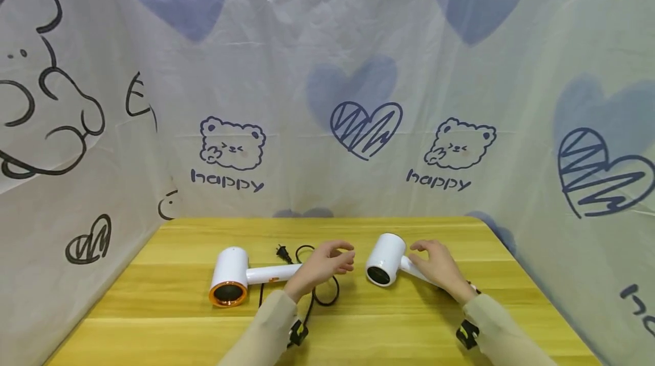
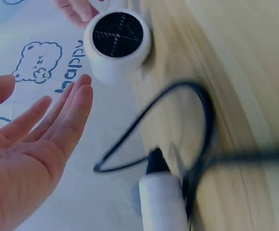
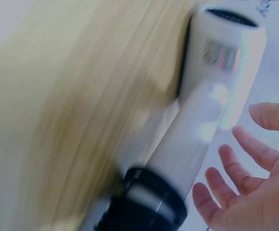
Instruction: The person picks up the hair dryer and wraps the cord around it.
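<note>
Two white hair dryers lie on the wooden table. The left hair dryer [image 1: 228,266] has an orange ring round its dark opening, and its handle points right. Over that handle's end and the black cord is my left hand [image 1: 323,263], fingers loosely bent and holding nothing. The right hair dryer [image 1: 388,253] lies with its dark opening toward me. My right hand [image 1: 439,266] hovers beside its handle [image 3: 190,139], partly hiding it in the head view. In the right wrist view those fingers [image 3: 238,175] are spread and empty. A black collar [image 3: 154,202] is at the handle's end.
A loop of black cord [image 1: 335,298] lies between the dryers, and a two-pin plug [image 1: 282,252] sits behind the left handle. The yellow wooden table [image 1: 153,320] is enclosed by printed fabric [image 1: 307,184] at the back and both sides.
</note>
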